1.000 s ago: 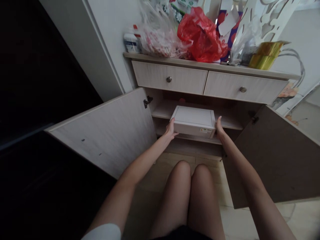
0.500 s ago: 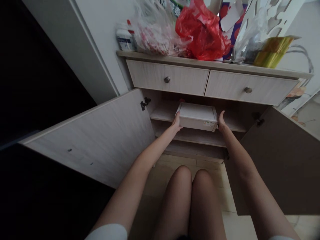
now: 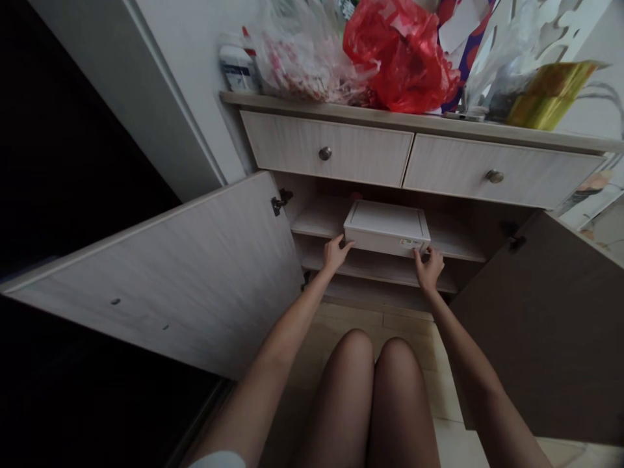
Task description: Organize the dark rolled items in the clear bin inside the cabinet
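Seeing white flat rectangular box (image 3: 385, 224) on upper pale wood-grain shelf (image 3: 316, 216), inside pale wooden cabinet (image 3: 277, 142) with left door (image 3: 170, 279) and right door (image 3: 546, 318) swung open. Touching its front-left corner with left hand (image 3: 335, 253), front-right with right hand (image 3: 429, 269), both narrow; can't tell if gripping or just in contact.

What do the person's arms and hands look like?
The left hand and right hand wear no gloves or watch. A whitish cloth sleeve shows high on the left arm; the right arm is bare as far as it shows.
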Motion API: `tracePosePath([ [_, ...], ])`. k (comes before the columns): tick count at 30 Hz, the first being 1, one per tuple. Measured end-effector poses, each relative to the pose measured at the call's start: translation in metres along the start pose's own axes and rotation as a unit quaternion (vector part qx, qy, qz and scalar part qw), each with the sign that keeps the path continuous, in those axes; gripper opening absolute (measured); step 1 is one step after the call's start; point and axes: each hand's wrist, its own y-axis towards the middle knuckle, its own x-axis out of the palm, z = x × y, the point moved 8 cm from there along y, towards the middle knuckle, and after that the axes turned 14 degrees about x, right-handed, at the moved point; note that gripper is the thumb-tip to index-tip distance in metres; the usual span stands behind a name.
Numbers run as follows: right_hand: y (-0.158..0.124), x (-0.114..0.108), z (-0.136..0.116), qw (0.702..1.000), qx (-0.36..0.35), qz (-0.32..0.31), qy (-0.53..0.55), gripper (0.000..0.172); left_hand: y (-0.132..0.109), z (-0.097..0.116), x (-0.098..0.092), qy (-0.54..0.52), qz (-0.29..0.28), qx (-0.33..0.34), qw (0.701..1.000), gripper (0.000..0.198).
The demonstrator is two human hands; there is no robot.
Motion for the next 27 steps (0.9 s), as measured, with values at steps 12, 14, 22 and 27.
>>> tracePosePath([
  [12,0.047,0.020,-0.012,0.986,-0.005,0.042,-0.163,0.051,0.058,-0.019,0.033,0.117,-0.044,0.075,0.989,0.021],
  [14,0.057,0.026,-0.014,0.984,0.000,0.035,-0.172,0.052,0.067,-0.019,0.037,0.140,-0.050,0.064,0.987,0.019],
  [22,0.087,0.042,-0.022,0.976,0.035,0.014,-0.216,0.045,0.096,-0.021,0.055,0.179,-0.089,0.026,0.979,0.016],
  [27,0.100,0.049,-0.026,0.971,0.047,0.013,-0.235,0.041,0.109,-0.032,0.064,0.177,-0.096,0.002,0.980,0.014],
])
